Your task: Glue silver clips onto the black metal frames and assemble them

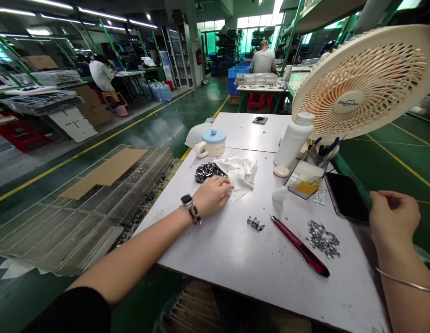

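Note:
My left hand (212, 195) reaches over the table beside a pile of small dark metal parts (210, 171) and a crumpled white cloth (241, 173). Its fingers are loosely bent, the thumb stands apart, and nothing shows in them. At the right table edge, next to a black phone (347, 195), my right hand (395, 217) has its fingers curled in to the thumb; what they hold, if anything, is hidden. Between the hands lie a few small metal clips (255, 224), a red utility knife (300, 245) and a heap of small silvery parts (323, 239).
A lidded mug (214, 143), a white bottle (294, 138), a small squeeze bottle (279, 194) and a tool holder (307, 178) stand on the table (218, 249). A large fan (360, 88) looms at right. Plastic trays (62, 231) lie at left. Other people sit farther off.

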`<state>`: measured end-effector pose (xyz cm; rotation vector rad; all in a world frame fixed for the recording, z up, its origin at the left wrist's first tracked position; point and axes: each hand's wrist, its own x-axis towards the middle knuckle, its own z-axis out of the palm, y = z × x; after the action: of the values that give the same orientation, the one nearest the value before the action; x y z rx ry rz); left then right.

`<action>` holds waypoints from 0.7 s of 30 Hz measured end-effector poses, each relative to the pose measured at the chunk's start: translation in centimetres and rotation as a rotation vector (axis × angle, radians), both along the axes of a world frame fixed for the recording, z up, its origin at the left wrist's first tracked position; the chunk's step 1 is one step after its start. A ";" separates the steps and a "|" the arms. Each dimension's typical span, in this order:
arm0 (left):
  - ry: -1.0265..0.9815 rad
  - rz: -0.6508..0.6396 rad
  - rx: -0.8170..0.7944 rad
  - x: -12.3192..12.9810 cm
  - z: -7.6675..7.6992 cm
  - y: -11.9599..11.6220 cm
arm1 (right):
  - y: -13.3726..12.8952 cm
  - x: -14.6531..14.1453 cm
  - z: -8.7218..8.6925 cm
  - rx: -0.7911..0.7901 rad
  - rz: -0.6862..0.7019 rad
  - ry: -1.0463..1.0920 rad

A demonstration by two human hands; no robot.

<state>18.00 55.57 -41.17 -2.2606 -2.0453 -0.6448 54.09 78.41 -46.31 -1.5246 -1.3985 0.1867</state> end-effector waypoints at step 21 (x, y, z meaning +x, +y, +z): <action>-1.149 0.288 0.556 -3.5 12.3 10.4 | -1.6 -0.6 1.8 -0.009 0.127 -0.013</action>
<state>14.52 65.93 -28.90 -1.2779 -1.9538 -2.4619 53.54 76.78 -44.47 -1.4473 -1.5078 0.2622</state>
